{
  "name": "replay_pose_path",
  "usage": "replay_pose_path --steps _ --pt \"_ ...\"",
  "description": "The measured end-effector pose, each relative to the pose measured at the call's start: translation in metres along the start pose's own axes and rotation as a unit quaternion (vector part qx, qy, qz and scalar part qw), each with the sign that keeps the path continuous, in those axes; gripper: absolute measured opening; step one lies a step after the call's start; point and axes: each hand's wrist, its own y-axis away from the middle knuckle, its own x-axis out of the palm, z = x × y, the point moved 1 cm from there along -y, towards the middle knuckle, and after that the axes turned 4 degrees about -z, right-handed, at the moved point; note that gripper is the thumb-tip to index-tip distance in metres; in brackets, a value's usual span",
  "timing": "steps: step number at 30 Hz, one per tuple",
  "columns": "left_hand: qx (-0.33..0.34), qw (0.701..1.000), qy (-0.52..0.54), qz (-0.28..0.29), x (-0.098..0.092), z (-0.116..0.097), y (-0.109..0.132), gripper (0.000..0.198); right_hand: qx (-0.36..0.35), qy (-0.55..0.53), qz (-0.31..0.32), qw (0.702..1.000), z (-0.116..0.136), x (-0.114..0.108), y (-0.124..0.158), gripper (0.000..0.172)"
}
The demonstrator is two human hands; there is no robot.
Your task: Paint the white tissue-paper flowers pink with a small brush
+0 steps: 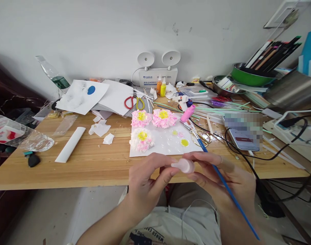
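Over the table's front edge, my left hand (150, 180) pinches near the narrow tip of a small whitish squeeze bottle (185, 166) with a tapered nozzle. My right hand (222, 178) grips its wider end; much of its body is hidden by fingers. Across the right hand lies a paintbrush (229, 189) with a blue handle, its upper end reaching over the paper. Beyond both hands, a white sheet (165, 146) carries three ruffled pink-and-white flowers (163, 117) with yellow centres. Yellow paint (184, 142) is puddled on it. A pink bottle-like thing (188, 113) leans at the sheet's corner.
Gold-handled scissors (203, 139) and a phone (243, 136) with cables lie to the right. Behind are red-and-yellow pliers (134, 102), yellow (163, 89) and orange paint bottles (159, 86) and a glue gun (181, 100). A rolled paper (70, 144) lies left.
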Motion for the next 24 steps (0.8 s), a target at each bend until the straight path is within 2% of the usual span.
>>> replay_pose_path --steps 6,14,19,24 --pt "0.005 1.000 -0.007 0.006 0.000 0.000 0.000 0.027 -0.014 0.008 -0.007 1.000 0.006 0.002 0.002 0.033" --pt "0.075 0.996 -0.039 0.015 -0.002 -0.002 -0.004 0.032 -0.020 -0.007 0.001 1.000 0.001 0.005 0.001 0.034" --pt "0.147 0.986 -0.072 0.021 -0.004 -0.006 -0.003 0.033 -0.013 -0.002 0.008 1.000 -0.001 0.004 0.000 0.034" --pt "0.173 0.979 -0.100 0.024 -0.005 -0.011 -0.002 0.038 -0.016 -0.010 0.026 0.999 -0.001 0.003 -0.001 0.032"
